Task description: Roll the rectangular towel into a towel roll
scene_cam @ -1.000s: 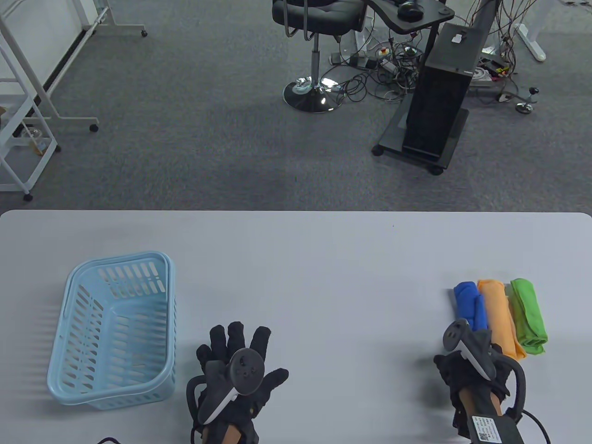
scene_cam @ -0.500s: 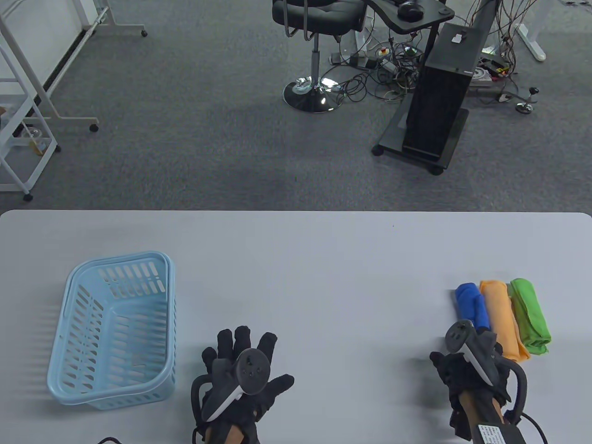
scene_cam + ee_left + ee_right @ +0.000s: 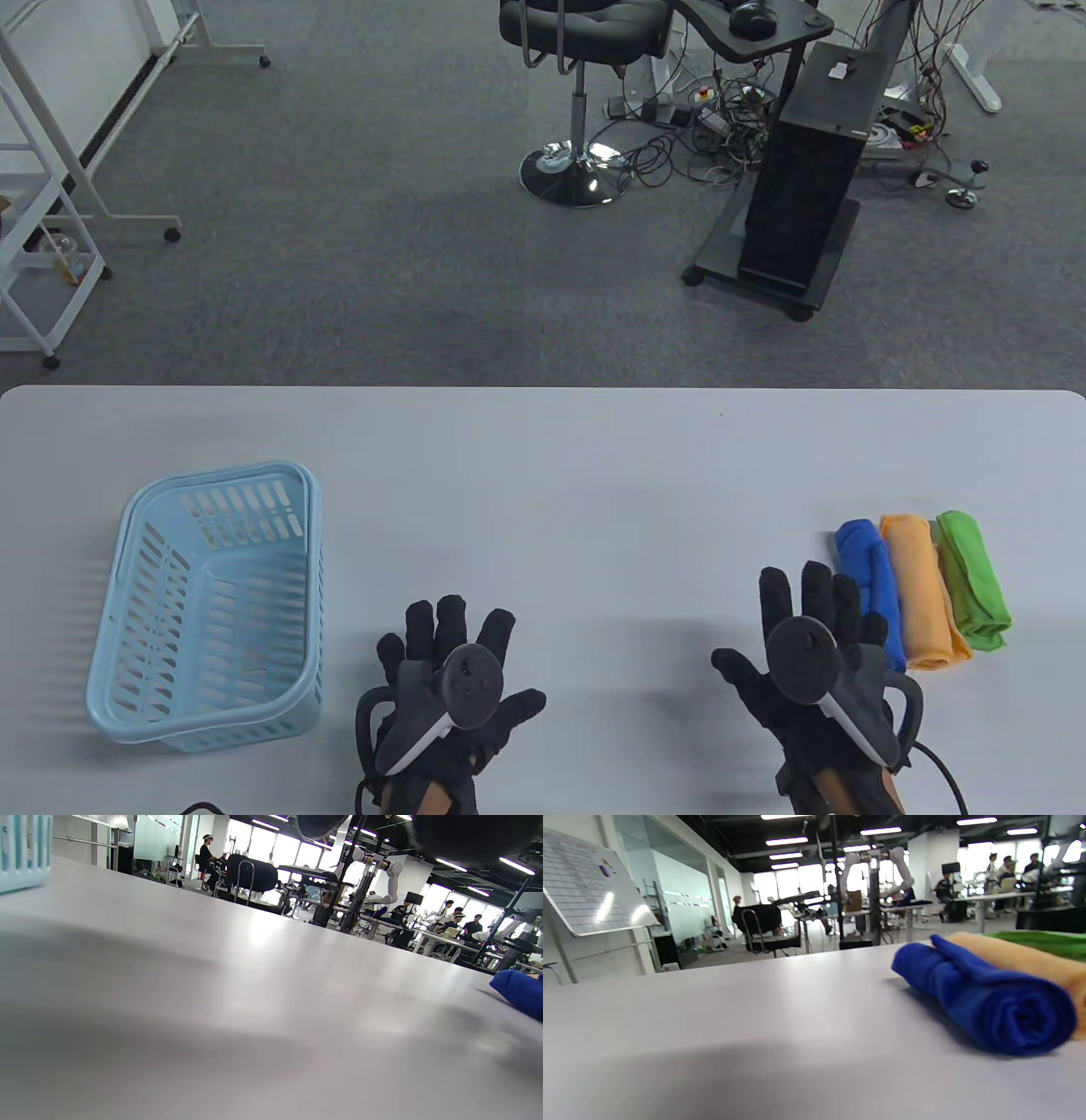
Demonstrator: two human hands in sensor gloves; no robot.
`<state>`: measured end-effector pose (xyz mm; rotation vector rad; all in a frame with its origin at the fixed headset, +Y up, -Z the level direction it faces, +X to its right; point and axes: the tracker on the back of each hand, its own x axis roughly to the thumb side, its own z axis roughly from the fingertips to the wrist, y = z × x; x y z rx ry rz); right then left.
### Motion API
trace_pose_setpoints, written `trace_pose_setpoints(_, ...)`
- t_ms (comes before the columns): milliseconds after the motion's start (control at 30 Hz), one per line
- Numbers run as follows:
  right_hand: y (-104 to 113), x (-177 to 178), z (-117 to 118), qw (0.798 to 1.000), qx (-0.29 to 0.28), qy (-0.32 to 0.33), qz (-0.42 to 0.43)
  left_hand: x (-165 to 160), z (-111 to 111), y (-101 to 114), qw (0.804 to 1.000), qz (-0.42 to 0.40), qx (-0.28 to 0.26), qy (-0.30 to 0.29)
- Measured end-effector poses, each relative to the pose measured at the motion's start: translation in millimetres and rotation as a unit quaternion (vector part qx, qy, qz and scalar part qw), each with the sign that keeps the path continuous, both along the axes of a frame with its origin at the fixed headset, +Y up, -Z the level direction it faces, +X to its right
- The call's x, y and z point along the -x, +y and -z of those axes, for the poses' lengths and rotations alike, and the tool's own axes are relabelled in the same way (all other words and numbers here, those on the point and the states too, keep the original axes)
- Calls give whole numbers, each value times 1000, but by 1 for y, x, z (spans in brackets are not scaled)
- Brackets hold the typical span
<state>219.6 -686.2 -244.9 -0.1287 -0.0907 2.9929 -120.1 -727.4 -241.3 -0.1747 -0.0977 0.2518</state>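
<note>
**Three towels rolled, both hands flat and free**

The blue towel roll (image 3: 870,586) lies at the near right of the bench (image 3: 543,475), touching the orange towel roll (image 3: 920,590) on its right, with the green towel roll (image 3: 971,581) beyond that. All three lie side by side, their long axes running near to far. In the right wrist view the blue roll's near end shows a tight spiral, with a loose flap along its top.

The right hand (image 3: 810,671) lies palm down with fingers spread, its grip apart and holding nothing, just left of the blue roll; whether a fingertip touches the cloth cannot be told. The left hand (image 3: 454,679) is also splayed, grip apart, near the middle of the bench's near edge. A pale blue basket (image 3: 127,679) stands at the left, nothing visible in it.

By my reading the rolling is finished. Any next move would probably be lifting the rolls without letting the flap unwind.
</note>
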Motion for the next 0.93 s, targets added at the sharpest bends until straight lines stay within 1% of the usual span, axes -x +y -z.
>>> trace_pose_setpoints(133,-13,8,0,999,-16,26,-20,0,1,0,1000,1,-12,2)
trace_pose_setpoints(300,-30,6,4,998,-26,44,-24,-2,3,-2,1000,7,-17,2)
trace_pose_setpoints(433,-43,5,7,998,13,47,-31,-3,4,-6,1000,15,-9,1)
trace_pose_setpoints(933,-58,0,11,995,89,41,-33,-4,5,-7,1000,17,3,1)
